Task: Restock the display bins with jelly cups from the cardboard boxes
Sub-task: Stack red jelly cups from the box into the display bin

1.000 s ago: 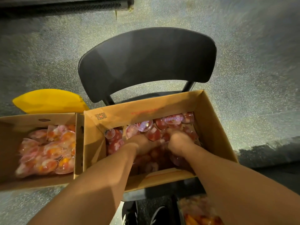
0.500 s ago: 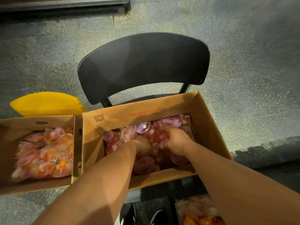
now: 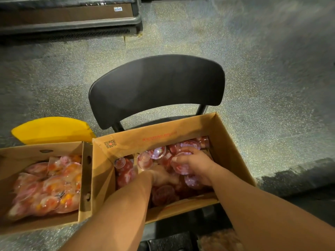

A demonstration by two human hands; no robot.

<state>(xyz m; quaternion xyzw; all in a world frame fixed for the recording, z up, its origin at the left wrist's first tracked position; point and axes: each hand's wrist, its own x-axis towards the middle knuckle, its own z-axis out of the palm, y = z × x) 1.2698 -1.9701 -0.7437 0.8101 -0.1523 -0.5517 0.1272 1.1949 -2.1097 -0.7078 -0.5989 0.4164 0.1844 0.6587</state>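
The open top of the cardboard box (image 3: 230, 142) at centre frame is the one way in, and both forearms already fill its near half. The left hand (image 3: 159, 175) and right hand (image 3: 194, 163) sit among packed jelly cups (image 3: 157, 153), which leave no bare floor inside. The black chair back (image 3: 157, 87) rises just behind the far wall. At lower left, a second box (image 3: 16, 156) stands touching it, its top open, bagged cups (image 3: 49, 185) covering its bottom.

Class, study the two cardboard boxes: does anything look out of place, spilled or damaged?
Nothing is spilled or visibly damaged. The jelly cups lie jumbled at all angles in the box on the chair, some bottom-up, which suits loose stock. Both hands, left and right, reach in among them.
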